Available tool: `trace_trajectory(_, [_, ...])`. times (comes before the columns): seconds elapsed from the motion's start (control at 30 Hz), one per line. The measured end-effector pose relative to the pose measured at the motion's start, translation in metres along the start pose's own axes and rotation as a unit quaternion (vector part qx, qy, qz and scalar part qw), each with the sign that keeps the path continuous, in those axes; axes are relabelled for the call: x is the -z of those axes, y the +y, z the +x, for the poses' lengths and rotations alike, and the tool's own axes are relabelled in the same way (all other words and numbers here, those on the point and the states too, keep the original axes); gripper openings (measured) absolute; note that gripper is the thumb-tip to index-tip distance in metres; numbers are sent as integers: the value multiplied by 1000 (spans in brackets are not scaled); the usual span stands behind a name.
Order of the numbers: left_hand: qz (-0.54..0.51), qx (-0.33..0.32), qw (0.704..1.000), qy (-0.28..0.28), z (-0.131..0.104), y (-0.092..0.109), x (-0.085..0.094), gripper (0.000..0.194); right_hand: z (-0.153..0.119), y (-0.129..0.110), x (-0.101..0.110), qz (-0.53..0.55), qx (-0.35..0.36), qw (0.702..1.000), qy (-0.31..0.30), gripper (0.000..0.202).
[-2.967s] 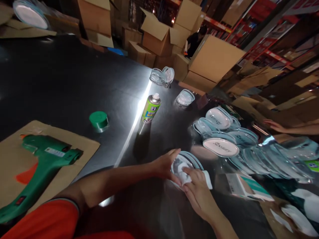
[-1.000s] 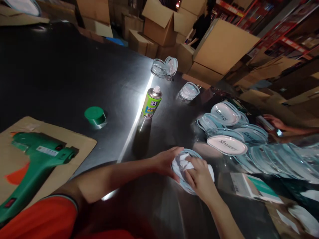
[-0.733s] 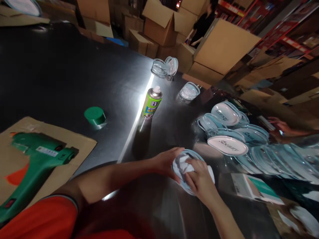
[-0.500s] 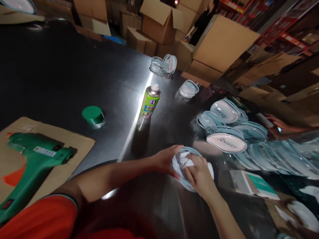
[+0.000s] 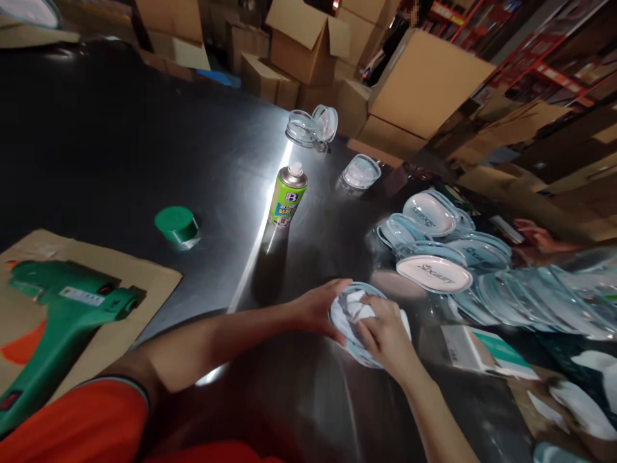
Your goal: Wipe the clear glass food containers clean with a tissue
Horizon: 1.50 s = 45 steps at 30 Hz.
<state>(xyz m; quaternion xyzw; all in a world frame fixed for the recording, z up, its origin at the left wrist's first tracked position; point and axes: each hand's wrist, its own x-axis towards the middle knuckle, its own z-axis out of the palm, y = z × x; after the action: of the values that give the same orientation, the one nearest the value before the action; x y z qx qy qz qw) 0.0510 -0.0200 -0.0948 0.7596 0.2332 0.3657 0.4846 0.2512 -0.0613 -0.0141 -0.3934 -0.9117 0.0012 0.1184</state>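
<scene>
Below and right of the frame's centre, a clear case (image 5: 358, 352) was gripped by the left hand (image 5: 319, 310), a white cloth (image 5: 355, 306) bunched in the right hand (image 5: 386, 329); by uneven pressure, it could be tipped.

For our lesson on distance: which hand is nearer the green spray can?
Left. The left hand, holding the clear case, is below the spray can in the picture; the right hand, with the white cloth, is farther to the right.

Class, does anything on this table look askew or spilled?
At right, a row of clear plastic oval cases with pale-blue rims looks askew, leaning and overlapping like toppled dominoes. No spill shows.
</scene>
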Motion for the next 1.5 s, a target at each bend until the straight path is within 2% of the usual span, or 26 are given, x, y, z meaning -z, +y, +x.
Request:
trace_trajectory(0.2, [-11,-14,1000,5,1,2,1,116,1,1,3,6,-6,1000,-7,37])
trace_trajectory(0.57, [1,8,1000,-6,0,3,0,120,2,-1,3,8,-18,1000,-13,36])
trace_trajectory(0.73, [-11,-16,1000,-5,0,3,1,117,0,1,3,8,-21,1000,-22,35])
trace_trajectory(1.03, [-19,-6,1000,-7,1,5,1,114,-3,3,2,15,-24,999,-22,36])
trace_trajectory(1.17, [-12,22,1000,-16,0,5,2,121,-2,3,3,22,-15,999,-31,37])
trace_trajectory(1.33, [-8,13,1000,-14,-1,4,2,122,-1,1,3,15,-27,999,-25,36])
trace_trajectory(1.5, [-9,14,1000,-12,-2,4,2,120,-1,2,3,28,-9,999,-37,38])
